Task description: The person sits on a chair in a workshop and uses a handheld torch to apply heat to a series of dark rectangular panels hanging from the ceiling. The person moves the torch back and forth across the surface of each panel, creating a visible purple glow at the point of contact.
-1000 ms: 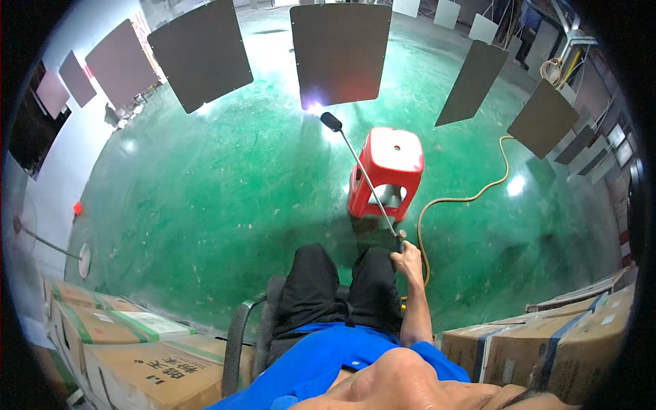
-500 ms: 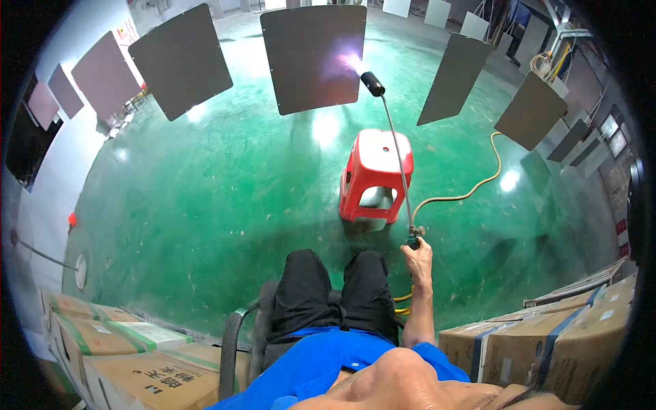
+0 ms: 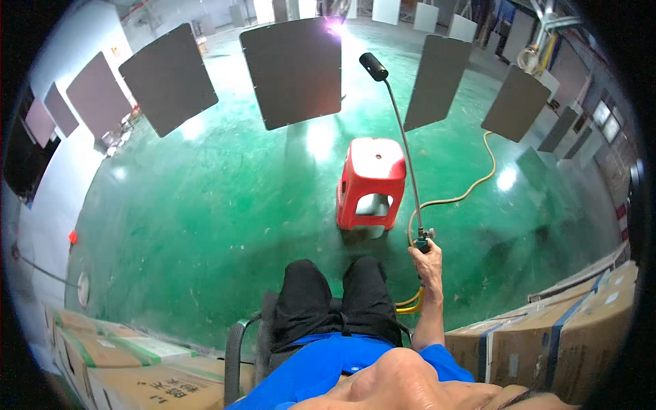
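My right hand [image 3: 429, 263] is wrapped round the green handle of a long gas torch [image 3: 374, 66], below its valve knob. The torch's thin metal tube rises past the right side of a red stool and ends in a black burner head. A pinkish-violet flame [image 3: 335, 27] glows at the upper right corner of a hanging dark grey panel [image 3: 294, 78]. The burner head stands just right of that panel, apart from it in the picture. A yellow hose [image 3: 471, 189] runs near the handle. My left hand is out of view.
The red stool [image 3: 372, 171] stands ahead of my knees on the green floor [image 3: 225, 212]. More hanging panels [image 3: 169, 80] curve away left, and others [image 3: 437, 82] right. Cardboard boxes flank me on the left [image 3: 157, 386] and right [image 3: 519, 352]. I sit in an armchair [image 3: 236, 348].
The burner head has shifted rightward off the panel's face, and the flame now shows at its upper right corner. The panels appear lower and further left; my right hand keeps its grip.
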{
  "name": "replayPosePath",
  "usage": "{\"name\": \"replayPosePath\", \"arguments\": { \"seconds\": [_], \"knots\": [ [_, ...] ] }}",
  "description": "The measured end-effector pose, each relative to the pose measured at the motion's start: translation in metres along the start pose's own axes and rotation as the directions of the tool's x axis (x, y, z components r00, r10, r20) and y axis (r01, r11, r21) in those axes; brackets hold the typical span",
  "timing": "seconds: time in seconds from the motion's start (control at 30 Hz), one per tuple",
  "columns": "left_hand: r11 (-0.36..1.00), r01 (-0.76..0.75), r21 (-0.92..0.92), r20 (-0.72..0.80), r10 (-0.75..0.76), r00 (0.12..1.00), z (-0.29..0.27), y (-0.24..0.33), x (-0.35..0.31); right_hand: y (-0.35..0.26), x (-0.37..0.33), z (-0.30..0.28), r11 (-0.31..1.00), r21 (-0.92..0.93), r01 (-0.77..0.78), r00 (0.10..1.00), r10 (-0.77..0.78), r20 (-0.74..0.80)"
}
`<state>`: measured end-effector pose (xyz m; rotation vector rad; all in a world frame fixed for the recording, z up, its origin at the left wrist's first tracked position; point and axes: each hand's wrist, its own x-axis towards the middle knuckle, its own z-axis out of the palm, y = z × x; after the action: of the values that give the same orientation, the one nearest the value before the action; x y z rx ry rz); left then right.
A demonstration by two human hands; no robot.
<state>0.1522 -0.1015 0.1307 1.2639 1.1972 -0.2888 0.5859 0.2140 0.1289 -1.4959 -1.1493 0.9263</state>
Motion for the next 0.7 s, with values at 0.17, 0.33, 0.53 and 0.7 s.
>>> {"name": "replayPosePath", "arguments": {
  "seconds": [0.17, 0.33, 0.53, 0.7],
  "knots": [
    [0.951, -0.039, -0.305, -0.124, 0.001, 0.992, -0.053, -0.009, 0.007, -0.009, -0.009, -0.022, 0.999, 0.040, 0.013, 0.997, -0.010, -0.082],
    [0.974, -0.221, 0.060, -0.951, 0.123, 0.284, -0.141, 0.016, -0.003, -0.011, -0.012, -0.053, 0.995, 0.097, -0.021, 0.985, 0.037, -0.166],
    [0.974, 0.121, -0.192, -0.846, -0.227, 0.483, -0.137, -0.141, 0.055, -0.012, -0.012, -0.066, 0.987, 0.151, -0.061, 0.981, 0.087, -0.171],
    [0.507, -0.033, -0.861, -0.281, -0.422, 0.862, -0.068, -0.139, 0.051, -0.012, -0.017, -0.071, 0.984, 0.128, -0.126, 0.983, 0.141, -0.121]
  ]
}}
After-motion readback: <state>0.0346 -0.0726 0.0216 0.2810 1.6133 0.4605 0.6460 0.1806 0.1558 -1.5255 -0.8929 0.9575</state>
